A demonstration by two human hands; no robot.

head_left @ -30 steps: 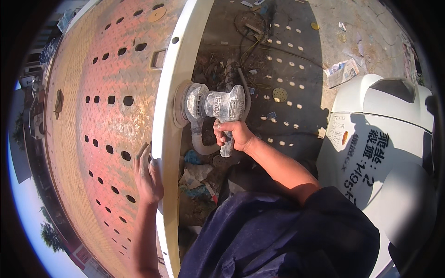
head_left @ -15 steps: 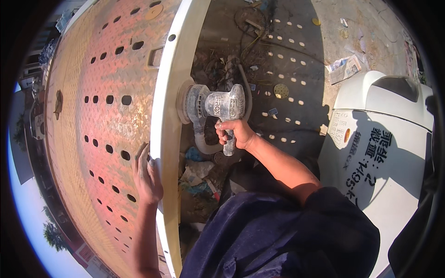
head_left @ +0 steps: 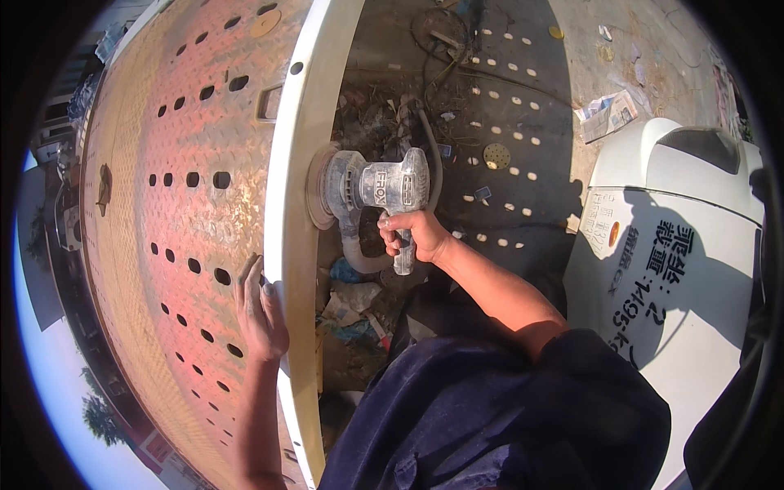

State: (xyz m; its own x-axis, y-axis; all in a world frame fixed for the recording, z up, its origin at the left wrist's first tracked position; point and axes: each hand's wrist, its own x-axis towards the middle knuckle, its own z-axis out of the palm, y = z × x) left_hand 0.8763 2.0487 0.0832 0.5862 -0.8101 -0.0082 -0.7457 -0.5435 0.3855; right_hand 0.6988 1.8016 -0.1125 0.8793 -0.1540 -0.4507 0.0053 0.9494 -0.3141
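Observation:
My right hand (head_left: 415,235) grips the handle of a grey power sander (head_left: 371,186). Its round pad presses flat against the white painted edge (head_left: 298,212) of a large metal panel. My left hand (head_left: 261,306) lies flat on that panel, fingers spread across the rusty perforated chequer-plate face (head_left: 180,229), right beside the white edge. A grey hose (head_left: 359,257) curves down from the sander's body below my right hand.
A white vehicle body part (head_left: 678,269) with dark lettering stands at the right. The dirt ground holds cables (head_left: 441,41), a round sanding disc (head_left: 496,155), crumpled paper (head_left: 608,114) and scraps of litter (head_left: 351,306) under the sander.
The sander and my right hand have slid a little down the white edge. My left hand has stayed flat on the panel.

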